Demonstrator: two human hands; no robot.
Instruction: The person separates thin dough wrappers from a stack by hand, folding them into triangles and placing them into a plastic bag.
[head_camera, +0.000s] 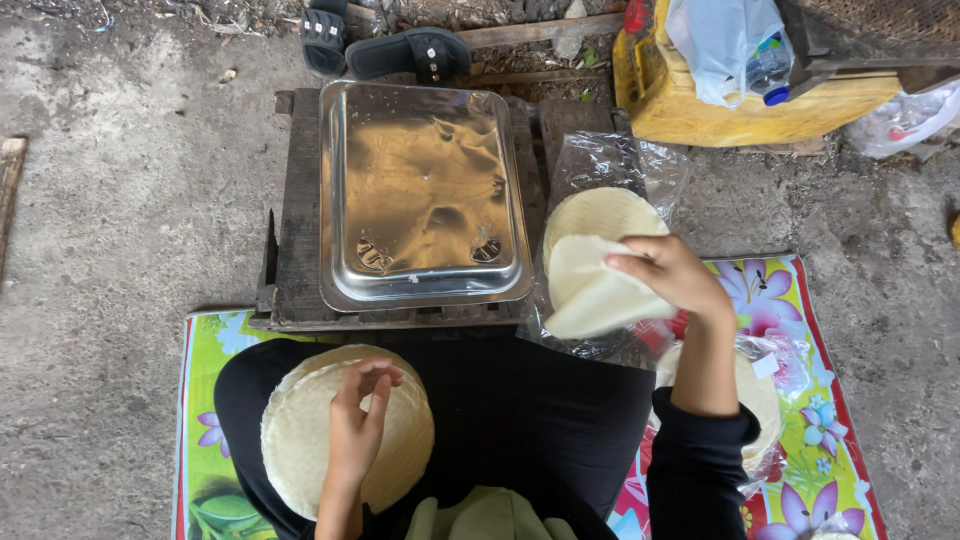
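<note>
Wrappers, thin round pale sheets: right hand (670, 275) pinches one wrapper (590, 290) by its edge, thumb and fingers closed on it, lifting it off the stack in the clear bag (612, 170) at approx 2 o'clock from the lap. Lifted sheet droops and folds over itself, so it looks soft, floppy, v. light; prob tears or creases easily, so best taken at the rim w/ a light pinch, peeling slowly so the next sheet doesn't come along. Left hand (355, 425) rests on a second stack (300, 440) on the lap at 8 o'clock, fingers loosely curled, tips touching the top sheet near its centre, not gripping anything as far as visible. That stack is off-white w/ a faint woven texture, edges slightly uneven, several sheets thick. Steel tray (425, 195) sits at 12 o'clock on a dark wooden bench (295, 220), shiny, reflecting brownish light, nothing in it. Floral mat (800, 400) lies under the person at 4 o'clock, w/ another bagged stack (765, 400) just beside the right forearm. Black sandals (405, 50) lie beyond the tray; yellow container (690, 100) w/ a plastic bag and bottle (770, 65) on it sits at 1 o'clock. Concrete floor (110, 200) all round.
</note>
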